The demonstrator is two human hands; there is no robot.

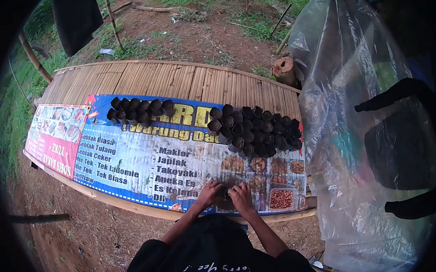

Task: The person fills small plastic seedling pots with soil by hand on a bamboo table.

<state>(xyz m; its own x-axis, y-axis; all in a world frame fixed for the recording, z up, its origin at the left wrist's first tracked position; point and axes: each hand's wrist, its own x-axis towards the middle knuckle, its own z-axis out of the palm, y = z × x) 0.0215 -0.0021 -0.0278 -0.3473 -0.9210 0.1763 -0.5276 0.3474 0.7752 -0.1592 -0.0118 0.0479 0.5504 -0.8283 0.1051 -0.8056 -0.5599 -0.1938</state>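
At the near edge of the banner, my left hand (212, 192) and my right hand (240, 195) are close together, fingers curled inward. Between them is a small black seedling bag (226, 193), mostly hidden by the fingers, which pinch its rim from both sides. Dark soil smudges mark the banner around the hands. Farther off, a group of upright black seedling bags (247, 136) stands at the right. A smaller group of the same bags (143, 117) stands to the left; the bags look filled with dark soil.
A printed banner (129, 151) covers most of a bamboo-slat table (181, 82). Clear plastic sheeting (320, 140) hangs along the right side, with dark cloth (397, 148) near it. A cut log (284, 71) stands behind the table's far right corner. Bare earth and grass lie around.
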